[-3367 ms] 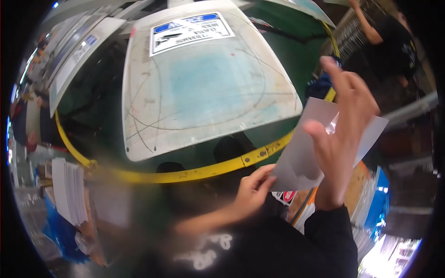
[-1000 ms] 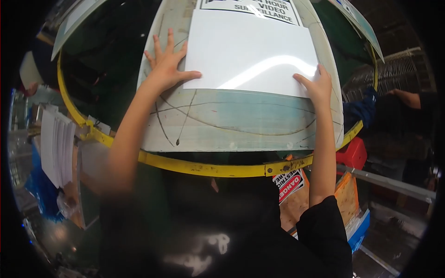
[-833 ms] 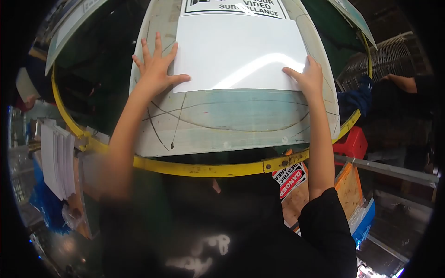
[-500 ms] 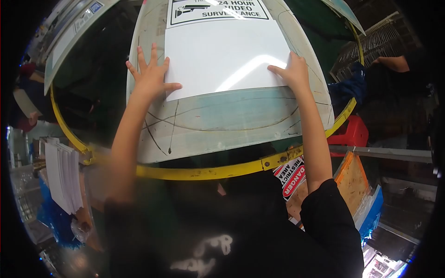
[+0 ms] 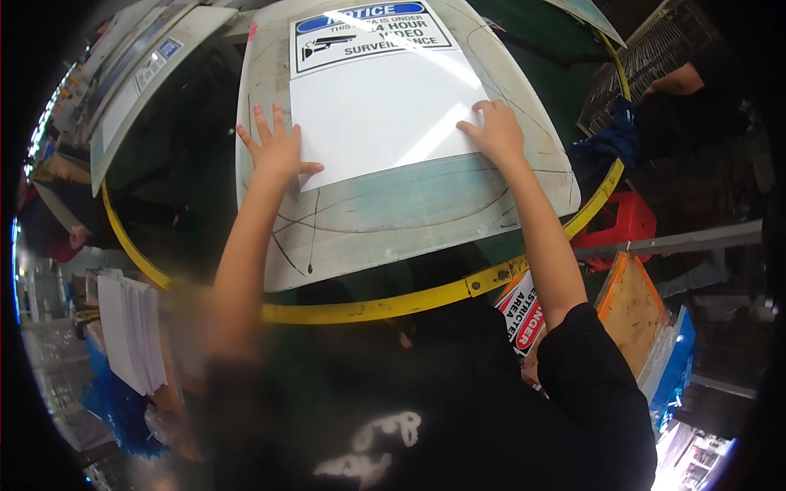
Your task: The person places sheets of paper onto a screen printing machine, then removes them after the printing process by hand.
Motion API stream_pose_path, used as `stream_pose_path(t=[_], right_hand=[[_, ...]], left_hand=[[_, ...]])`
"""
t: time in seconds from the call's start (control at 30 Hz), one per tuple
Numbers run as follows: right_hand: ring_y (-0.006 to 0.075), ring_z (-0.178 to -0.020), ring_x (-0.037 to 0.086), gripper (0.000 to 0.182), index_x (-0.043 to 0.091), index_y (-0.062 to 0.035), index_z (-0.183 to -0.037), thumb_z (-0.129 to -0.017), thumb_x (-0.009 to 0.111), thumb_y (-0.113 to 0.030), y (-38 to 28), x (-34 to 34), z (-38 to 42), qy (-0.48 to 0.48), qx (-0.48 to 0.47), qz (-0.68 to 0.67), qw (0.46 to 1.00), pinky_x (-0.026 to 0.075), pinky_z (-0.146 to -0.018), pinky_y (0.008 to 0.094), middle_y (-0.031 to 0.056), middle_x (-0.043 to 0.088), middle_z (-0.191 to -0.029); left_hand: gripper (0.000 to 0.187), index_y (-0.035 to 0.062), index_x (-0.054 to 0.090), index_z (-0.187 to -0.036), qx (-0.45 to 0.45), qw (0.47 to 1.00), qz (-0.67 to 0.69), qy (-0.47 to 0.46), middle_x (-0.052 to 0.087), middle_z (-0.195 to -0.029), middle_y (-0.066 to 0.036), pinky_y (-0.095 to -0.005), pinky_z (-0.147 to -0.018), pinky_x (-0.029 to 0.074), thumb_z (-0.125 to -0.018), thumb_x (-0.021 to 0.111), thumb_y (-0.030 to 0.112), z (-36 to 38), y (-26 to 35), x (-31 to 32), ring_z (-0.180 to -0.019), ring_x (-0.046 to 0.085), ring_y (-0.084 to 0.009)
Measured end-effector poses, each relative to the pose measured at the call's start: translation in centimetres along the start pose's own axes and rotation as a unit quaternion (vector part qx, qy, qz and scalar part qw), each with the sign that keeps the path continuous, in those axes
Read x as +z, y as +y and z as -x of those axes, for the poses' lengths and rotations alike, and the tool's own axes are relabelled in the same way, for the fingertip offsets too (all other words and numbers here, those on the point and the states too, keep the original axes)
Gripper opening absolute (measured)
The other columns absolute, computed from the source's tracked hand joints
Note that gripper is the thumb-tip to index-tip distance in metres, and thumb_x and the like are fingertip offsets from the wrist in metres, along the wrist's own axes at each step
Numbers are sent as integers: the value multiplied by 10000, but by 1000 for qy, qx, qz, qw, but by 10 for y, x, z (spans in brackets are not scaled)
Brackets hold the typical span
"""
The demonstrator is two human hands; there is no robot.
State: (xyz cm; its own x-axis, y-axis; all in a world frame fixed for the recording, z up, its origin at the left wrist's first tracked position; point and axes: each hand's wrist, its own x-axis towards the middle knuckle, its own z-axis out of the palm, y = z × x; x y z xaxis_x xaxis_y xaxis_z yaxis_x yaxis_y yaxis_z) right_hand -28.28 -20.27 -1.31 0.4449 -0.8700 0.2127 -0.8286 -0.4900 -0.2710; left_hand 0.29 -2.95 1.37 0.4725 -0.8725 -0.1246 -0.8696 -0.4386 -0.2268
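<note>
Sheet (image 5: 385,114) lower, long axis crosswise

Strong fisheye bending curves every straight line, and black corners ring the round picture. Light falls from above: a bright streak of glare crosses the white sheet (image 5: 385,114) and the sign (image 5: 368,33) above it. The middle is sharp and well lit. The near forearm of the left hand (image 5: 277,151) and the dark shirt (image 5: 393,409) are blurred. The edges lie dim.

Glossy white sheet (image 5: 381,114), scuffed board (image 5: 409,217)
</note>
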Motion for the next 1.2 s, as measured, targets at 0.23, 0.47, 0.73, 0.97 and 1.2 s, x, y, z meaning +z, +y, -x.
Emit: stream_pose_path(t=[0.23, 0.47, 0.73, 0.97, 1.2], right_hand=[[299, -1251, 414, 520, 471, -85, -1297, -855, 579, -338, 67, -37, 54, -34, -23, -365, 930, 350, -1006, 396, 153, 435, -1358], [346, -1253, 393, 576, 476, -5, -1244, -776, 677, -275, 185, -101, 347, -21, 107, -15, 994, 307, -1043, 409, 204, 441, -1327], [345, -1213, 429, 619, 495, 4, -1229, -717, 725, -257, 158, -125, 519, -40, 303, 57, 951, 332, -1022, 411, 210, 467, -1295], [322, -1031, 514, 386, 584, -24, -1039, -710, 705, -184, 155, -130, 505, 33, 290, 48, 955, 396, -923, 402, 137, 576, -1060], [298, -807, 540, 207, 549, 2, -862, -823, 604, -193, 172, -132, 500, 152, 257, 15, 954, 416, -735, 368, 150, 582, -861]], left_hand=[[859, 146, 403, -1356, -16, 989, -54, 139, 133, -1491, -188, -724, -973, -24, -645, 740, 491, 28, 37, -11, -1359, 31, -447], [725, 157, 416, -1356, 101, 893, 337, 279, 150, -1482, -212, -662, -1012, 63, -732, 718, 367, 197, 79, -29, -1329, 93, -469], [552, 169, 566, -1203, 172, 845, 466, 199, 263, -1443, -189, -519, -1050, 174, -701, 749, 308, 271, 139, -19, -1306, 168, -436], [521, 189, 575, -1189, 231, 821, 470, 228, 295, -1432, -173, -494, -1044, 197, -705, 743, 287, 287, 156, -36, -1301, 189, -415], [493, 185, 591, -1158, 238, 816, 484, 208, 293, -1436, -155, -495, -1044, 207, -697, 750, 260, 297, 161, -32, -1295, 194, -408]])
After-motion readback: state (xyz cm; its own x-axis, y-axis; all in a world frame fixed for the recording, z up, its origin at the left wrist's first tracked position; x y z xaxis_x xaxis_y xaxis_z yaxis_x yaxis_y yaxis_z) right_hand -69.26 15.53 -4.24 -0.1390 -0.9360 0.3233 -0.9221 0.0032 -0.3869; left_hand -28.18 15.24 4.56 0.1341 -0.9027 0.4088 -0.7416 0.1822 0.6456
